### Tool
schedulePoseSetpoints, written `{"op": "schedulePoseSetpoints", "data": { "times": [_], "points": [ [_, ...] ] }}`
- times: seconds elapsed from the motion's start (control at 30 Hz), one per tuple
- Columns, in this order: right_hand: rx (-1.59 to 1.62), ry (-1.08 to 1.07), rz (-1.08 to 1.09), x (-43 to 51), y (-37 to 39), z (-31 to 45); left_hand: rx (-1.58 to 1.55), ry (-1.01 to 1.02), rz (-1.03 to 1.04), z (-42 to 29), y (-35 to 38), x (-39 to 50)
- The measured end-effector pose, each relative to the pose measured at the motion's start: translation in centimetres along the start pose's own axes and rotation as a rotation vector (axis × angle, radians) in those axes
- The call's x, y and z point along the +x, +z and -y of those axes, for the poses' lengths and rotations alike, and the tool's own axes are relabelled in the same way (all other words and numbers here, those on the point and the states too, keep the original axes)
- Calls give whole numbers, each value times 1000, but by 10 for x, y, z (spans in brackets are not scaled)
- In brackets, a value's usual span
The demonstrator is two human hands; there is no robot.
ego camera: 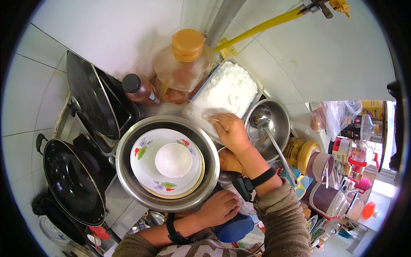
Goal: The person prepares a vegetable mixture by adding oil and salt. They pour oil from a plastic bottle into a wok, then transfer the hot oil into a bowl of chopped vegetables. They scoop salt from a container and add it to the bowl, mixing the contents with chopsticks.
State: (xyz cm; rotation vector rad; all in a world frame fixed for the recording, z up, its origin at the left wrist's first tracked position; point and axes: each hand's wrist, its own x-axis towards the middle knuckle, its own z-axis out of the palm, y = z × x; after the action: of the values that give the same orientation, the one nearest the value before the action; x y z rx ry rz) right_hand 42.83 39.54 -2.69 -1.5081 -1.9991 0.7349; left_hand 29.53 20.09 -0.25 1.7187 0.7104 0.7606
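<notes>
My right hand (229, 130) is at the near edge of a clear plastic container (253, 106) filled with white granules (228, 86). Pinched in its fingers is a thin white utensil (214, 120), blurred and partly hidden by the hand. To the left stands a steel basin (122, 160) holding a floral plate (141, 170), on which sits a small white bowl (173, 160). Close to my body, my left hand (221, 205) has loosely curled fingers below the basin's rim. Its palm is hidden, and no held thing shows.
A steel bowl (284, 119) with a ladle (273, 141) sits right of the container. Behind are an orange-capped plastic jar (186, 67) and a black-capped bottle (141, 90). A black wok (70, 183) and a pan lid (93, 96) occupy the left. Crowded jars fill the right.
</notes>
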Motion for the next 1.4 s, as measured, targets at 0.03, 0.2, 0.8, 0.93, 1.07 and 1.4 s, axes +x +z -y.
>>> {"op": "schedulePoseSetpoints", "data": {
  "times": [0.03,0.2,0.8,0.93,1.07,1.4],
  "points": [
    [-21,36,7,0,-1,-1,-5,0,0,0,-1,0],
    [-14,-60,-102,7,-12,-10,-31,-9,21,1,-1,0],
    [33,-113,50,10,-1,-13,-7,-12,35,0,-2,1],
    [76,-17,4,13,-16,-21,-23,-18,40,1,-2,1],
    [-3,105,16,18,9,-14,-1,-1,22,1,0,1],
    [223,502,106,24,12,-21,-17,-16,70,-1,-2,4]
  ]
}}
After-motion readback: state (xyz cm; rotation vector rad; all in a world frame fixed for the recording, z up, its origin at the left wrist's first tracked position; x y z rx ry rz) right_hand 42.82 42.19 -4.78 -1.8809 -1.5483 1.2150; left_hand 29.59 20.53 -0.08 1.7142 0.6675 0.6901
